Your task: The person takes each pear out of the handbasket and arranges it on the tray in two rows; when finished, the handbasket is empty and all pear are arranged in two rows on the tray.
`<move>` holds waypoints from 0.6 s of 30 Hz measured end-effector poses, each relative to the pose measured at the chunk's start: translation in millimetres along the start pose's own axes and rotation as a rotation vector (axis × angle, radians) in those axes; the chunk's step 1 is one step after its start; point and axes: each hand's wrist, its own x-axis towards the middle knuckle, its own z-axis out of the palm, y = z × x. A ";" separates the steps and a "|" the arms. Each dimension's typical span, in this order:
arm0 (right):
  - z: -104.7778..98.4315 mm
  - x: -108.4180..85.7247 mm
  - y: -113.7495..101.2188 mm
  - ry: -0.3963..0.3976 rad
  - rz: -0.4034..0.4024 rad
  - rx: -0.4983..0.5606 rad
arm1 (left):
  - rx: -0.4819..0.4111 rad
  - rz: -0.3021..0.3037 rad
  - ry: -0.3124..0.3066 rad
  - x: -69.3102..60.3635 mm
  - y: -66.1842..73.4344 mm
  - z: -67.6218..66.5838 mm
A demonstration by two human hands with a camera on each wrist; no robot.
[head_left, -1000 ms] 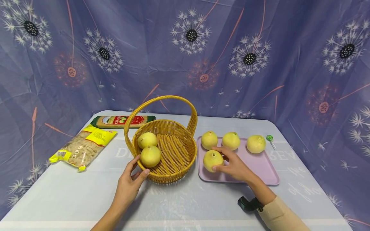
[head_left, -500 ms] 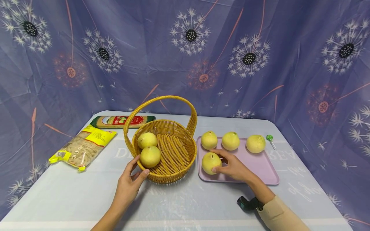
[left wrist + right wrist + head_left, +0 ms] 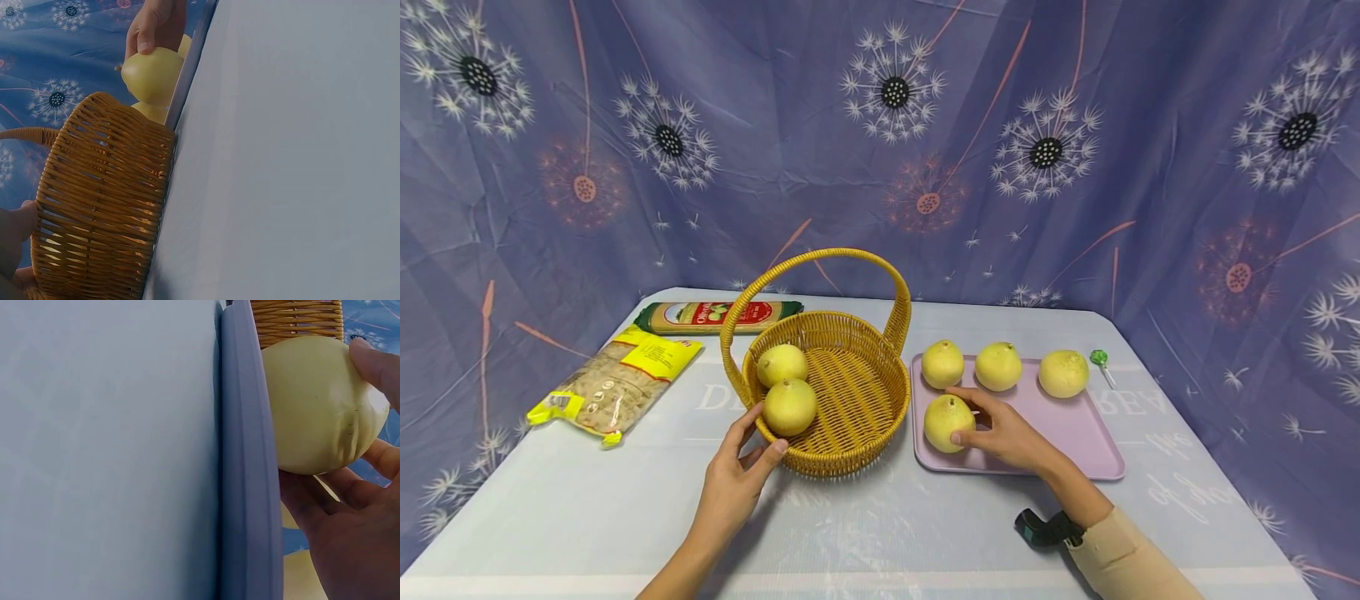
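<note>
In the head view my left hand [image 3: 740, 465] holds the near left rim of a yellow-brown wicker basket [image 3: 850, 454] with a tall hoop handle. Two pale yellow round fruits lie inside at the left, the nearer fruit [image 3: 789, 407] beside my fingers. At the right my right hand [image 3: 1006, 433] grips another pale yellow fruit [image 3: 946, 425] with a short stem, thumb on its near side. That fruit is at the front left of a pink tray [image 3: 1037, 433]; in the right wrist view it sits just behind the tray rim [image 3: 253, 456]. Its underside is hidden.
Three more fruits, including the right one [image 3: 1063, 373], stand along the tray's back. A green lollipop [image 3: 1100, 360] lies beyond the tray. At the left are a yellow-and-clear bag [image 3: 625, 375] and a long green-ended packet [image 3: 700, 315]. A patterned curtain [image 3: 820, 150] hangs behind the table.
The fruit in my right hand has moved slightly left and down on the tray, then stayed there over the last half second. My left hand and the basket have not visibly moved.
</note>
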 end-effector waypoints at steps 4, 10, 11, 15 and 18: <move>0.3 -0.1 -0.1 -0.006 0.000 0.015 | 0.004 0.001 0.002 0.0 -0.3 0.1; 0.8 -0.5 0.1 -0.006 -0.005 0.039 | 0.000 -0.007 -0.002 -0.1 -0.2 0.1; 0.9 -0.5 0.1 -0.005 -0.008 0.039 | 0.000 -0.007 -0.002 -0.1 -0.2 0.1; 1.0 -1.0 -0.1 0.001 -0.013 0.041 | 0.002 -0.008 0.001 0.1 -0.2 0.2; 0.6 -1.3 -0.9 0.002 -0.029 0.037 | 0.001 -0.011 0.000 0.3 -0.2 0.3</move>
